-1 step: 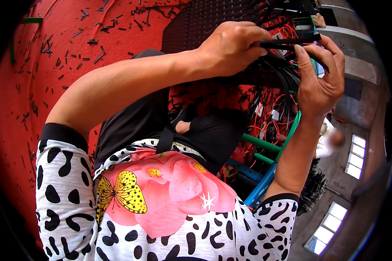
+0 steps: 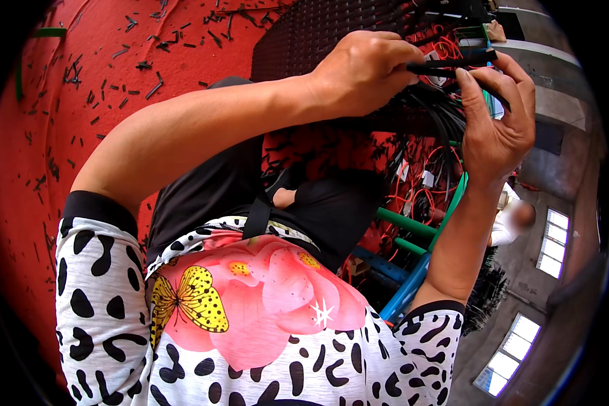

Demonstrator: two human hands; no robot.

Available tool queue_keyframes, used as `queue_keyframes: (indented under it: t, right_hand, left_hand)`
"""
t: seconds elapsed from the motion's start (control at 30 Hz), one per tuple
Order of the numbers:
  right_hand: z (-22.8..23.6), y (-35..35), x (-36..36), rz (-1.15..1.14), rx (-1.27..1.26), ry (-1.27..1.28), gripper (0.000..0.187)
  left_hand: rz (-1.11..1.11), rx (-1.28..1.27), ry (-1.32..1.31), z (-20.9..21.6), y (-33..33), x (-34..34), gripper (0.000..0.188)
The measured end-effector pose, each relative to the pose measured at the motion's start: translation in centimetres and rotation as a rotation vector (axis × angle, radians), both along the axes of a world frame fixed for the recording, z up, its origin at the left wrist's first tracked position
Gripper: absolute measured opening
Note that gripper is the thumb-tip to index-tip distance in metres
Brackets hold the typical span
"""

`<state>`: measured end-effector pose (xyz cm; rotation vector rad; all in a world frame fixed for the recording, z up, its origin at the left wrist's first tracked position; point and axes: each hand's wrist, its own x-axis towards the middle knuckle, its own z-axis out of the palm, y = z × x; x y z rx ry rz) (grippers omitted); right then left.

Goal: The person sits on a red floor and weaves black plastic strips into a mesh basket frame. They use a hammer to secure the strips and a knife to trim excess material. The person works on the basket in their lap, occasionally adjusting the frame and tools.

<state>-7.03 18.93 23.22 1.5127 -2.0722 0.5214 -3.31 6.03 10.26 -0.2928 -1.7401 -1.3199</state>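
A flat black strip (image 2: 453, 64) spans the gap between my two hands. My left hand (image 2: 365, 71), its fingers curled and pinched, grips the strip's left part. On the right, my right hand (image 2: 499, 115) holds the other end between thumb and fingers, its remaining fingers bent. Just below and left of the hands lies a dark brown woven wicker panel (image 2: 304, 51), partly covered by my left hand and forearm. A bundle of loose black strips (image 2: 443, 111) hangs down from beneath my hands. Exactly where the held strip joins the weave is hidden.
Short black offcuts are scattered over the red floor (image 2: 115, 74) at left. Green tubing (image 2: 413, 223) and a blue tube (image 2: 413, 287) stand near my right arm, beside tangled red cords (image 2: 423, 196). Farther right, a person in white (image 2: 507, 220) is in the background.
My left hand has shifted very slightly up and to the right. The strip between the hands has tilted a little; my right hand stays almost in place.
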Motion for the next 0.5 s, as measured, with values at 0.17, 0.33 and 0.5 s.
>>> queue_keyframes:
  t: [0.17, 0.33, 0.5]
  right_hand:
    - [3.4, 1.3, -2.3, 0.344, -0.177, -0.716, 0.026]
    - [3.1, 4.8, -10.2, -0.011, -0.141, -1.064, 0.023]
    - [0.4, 1.4, -9.0, 0.076, 0.357, -1.136, 0.027]
  left_hand:
    - [0.061, 0.042, 0.055, 0.2, 0.7, -1.2, 0.019]
    - [-0.001, 0.102, -0.049, 0.7, 1.7, -1.1, 0.016]
    - [0.038, 0.151, -0.064, 0.4, 1.3, -1.3, 0.015]
